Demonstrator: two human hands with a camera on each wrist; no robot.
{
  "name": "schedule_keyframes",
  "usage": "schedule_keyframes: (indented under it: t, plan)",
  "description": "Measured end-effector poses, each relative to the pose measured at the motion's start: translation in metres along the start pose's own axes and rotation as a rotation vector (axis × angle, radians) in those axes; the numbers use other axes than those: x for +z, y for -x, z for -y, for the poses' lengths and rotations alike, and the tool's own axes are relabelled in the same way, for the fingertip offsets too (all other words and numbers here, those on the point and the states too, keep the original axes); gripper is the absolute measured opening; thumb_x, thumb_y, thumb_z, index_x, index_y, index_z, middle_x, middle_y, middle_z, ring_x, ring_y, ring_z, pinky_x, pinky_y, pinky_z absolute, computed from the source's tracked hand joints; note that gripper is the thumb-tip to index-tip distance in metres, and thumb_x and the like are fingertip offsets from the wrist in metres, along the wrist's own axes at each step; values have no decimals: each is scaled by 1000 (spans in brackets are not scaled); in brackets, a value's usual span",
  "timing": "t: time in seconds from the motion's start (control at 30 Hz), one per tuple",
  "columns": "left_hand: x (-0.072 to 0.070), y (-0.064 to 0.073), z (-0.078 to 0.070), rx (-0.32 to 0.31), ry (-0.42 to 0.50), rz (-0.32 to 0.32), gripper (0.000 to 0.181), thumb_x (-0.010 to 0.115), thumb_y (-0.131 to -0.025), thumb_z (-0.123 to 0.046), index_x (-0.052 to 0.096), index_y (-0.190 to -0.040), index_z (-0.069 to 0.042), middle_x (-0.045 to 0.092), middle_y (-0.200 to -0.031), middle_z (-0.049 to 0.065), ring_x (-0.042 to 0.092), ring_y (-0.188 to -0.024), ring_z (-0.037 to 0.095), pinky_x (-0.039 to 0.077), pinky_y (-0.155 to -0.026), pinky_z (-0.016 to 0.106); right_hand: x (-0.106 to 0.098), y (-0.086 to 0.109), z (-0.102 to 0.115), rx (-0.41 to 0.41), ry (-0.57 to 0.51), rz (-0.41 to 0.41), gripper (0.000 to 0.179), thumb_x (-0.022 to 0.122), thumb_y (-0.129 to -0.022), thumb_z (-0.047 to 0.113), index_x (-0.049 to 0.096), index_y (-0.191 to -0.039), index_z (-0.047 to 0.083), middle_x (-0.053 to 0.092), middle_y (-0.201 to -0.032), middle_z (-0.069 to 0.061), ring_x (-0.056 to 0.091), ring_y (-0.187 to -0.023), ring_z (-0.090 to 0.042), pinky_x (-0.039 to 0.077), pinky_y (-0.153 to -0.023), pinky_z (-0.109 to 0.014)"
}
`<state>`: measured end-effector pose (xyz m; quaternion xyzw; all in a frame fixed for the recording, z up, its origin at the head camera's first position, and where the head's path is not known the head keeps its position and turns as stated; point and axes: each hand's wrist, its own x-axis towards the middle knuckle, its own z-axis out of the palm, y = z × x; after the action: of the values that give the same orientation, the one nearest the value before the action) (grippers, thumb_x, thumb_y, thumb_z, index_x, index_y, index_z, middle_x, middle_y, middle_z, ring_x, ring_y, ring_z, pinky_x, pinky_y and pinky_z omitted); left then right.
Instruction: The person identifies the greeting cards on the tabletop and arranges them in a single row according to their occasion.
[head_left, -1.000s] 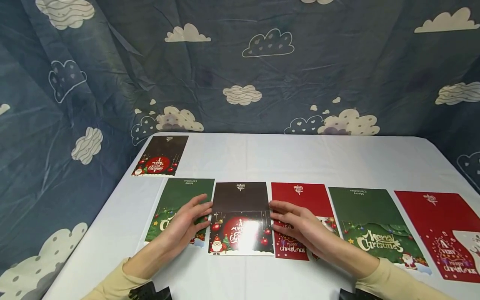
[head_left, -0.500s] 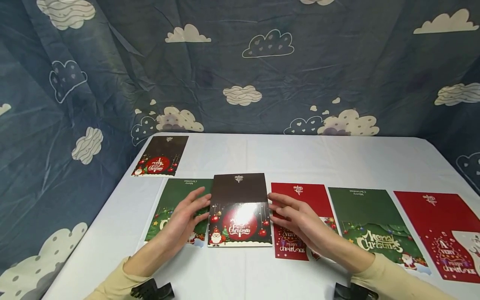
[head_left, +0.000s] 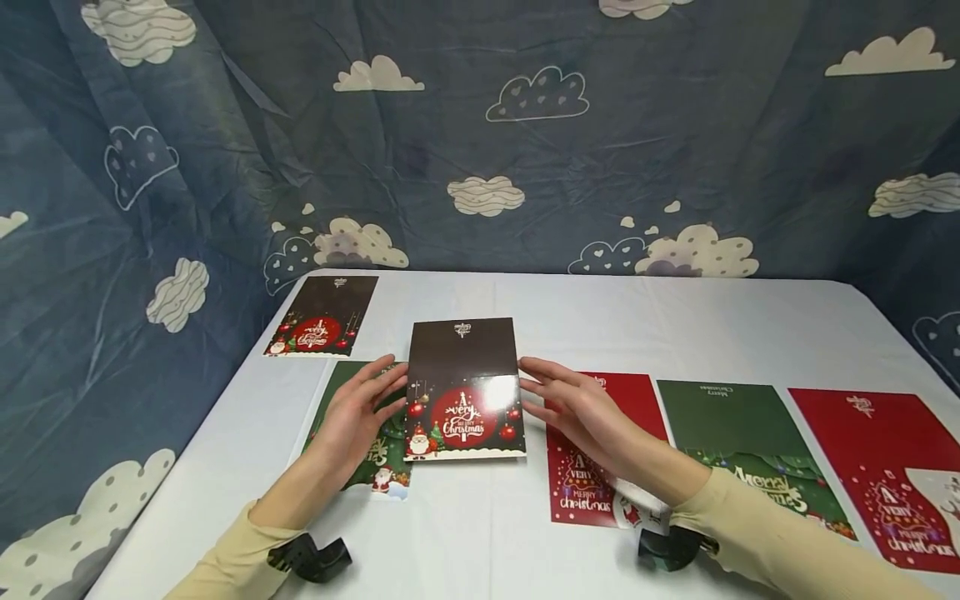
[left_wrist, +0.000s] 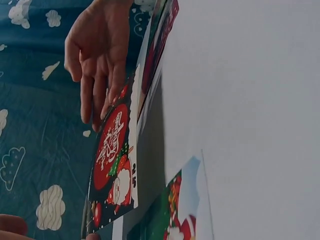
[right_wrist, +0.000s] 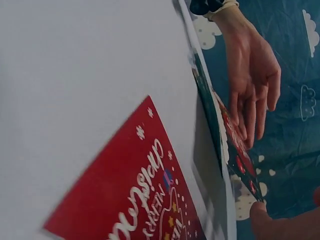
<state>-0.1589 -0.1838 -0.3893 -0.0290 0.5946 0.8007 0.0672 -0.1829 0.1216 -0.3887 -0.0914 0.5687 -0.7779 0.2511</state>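
Observation:
A dark Christmas card (head_left: 463, 371) with a red circle and a small Santa is lifted off the white table, its shadow below it in the left wrist view. My left hand (head_left: 347, 423) has its fingertips at the card's left edge. Opposite, the fingers of my right hand (head_left: 588, 412), nearly straight, touch its right edge. Together they carry the card between them, slightly tilted. Beneath my left hand lies a green card (head_left: 378, 467), partly covered by that hand and the dark card. A red card (head_left: 581, 492) lies under my right forearm, partly hidden.
Another dark card (head_left: 322, 317) lies at the table's far left corner. On the right are a second green card (head_left: 727, 417) and a second red card (head_left: 862, 442). A blue cloth (head_left: 420, 150) printed with clouds hangs behind the white table (head_left: 675, 325).
Both hands have raised the dark card from its place in the row and moved it away from me and slightly left. The other cards stay where they were.

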Motion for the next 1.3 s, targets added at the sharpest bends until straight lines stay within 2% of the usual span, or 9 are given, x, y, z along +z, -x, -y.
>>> schedule_keyframes:
  t: [0.2, 0.4, 0.63, 0.9, 1.3]
  plan:
    - [-9, -11, -5, 29, -47, 11, 46, 35, -107, -9, 28, -150, 6, 33, -152, 17, 36, -135, 30, 40, -106, 36, 5, -18, 5, -3, 34, -9, 54, 47, -102, 12, 31, -153, 2, 28, -157, -11, 34, -140, -31, 39, -107, -39]
    - [-15, -23, -18, 30, -78, 11, 47, 34, -108, -11, 26, -151, 5, 31, -155, 19, 32, -139, 30, 33, -112, 40, 11, -39, 9, -12, 80, -31, 53, 49, -102, 13, 33, -152, 4, 32, -156, -8, 38, -138, -27, 39, -108, -39]
    - [-24, -43, -34, 15, -74, -1, 50, 33, -107, -12, 22, -153, 3, 27, -156, 20, 29, -141, 30, 27, -115, 43, 17, -67, 14, -49, 4, -46, 51, 47, -101, 7, 35, -150, 0, 32, -156, -10, 37, -138, -28, 37, -110, -41]
    - [-40, -68, -45, 1, -108, -21, 51, 32, -107, -11, 19, -155, 1, 23, -159, 20, 27, -142, 31, 26, -115, 43, 25, -98, 14, -94, -57, -49, 51, 46, -99, 1, 36, -148, -5, 31, -156, -12, 36, -135, -30, 35, -111, -43]
    - [-63, -99, -48, -10, -152, -42, 50, 29, -109, -16, 19, -155, 0, 21, -159, 21, 28, -140, 32, 26, -114, 45, 28, -143, 14, -47, -72, -45, 51, 45, -100, 7, 35, -150, -1, 35, -155, -12, 36, -138, -27, 36, -110, -41]
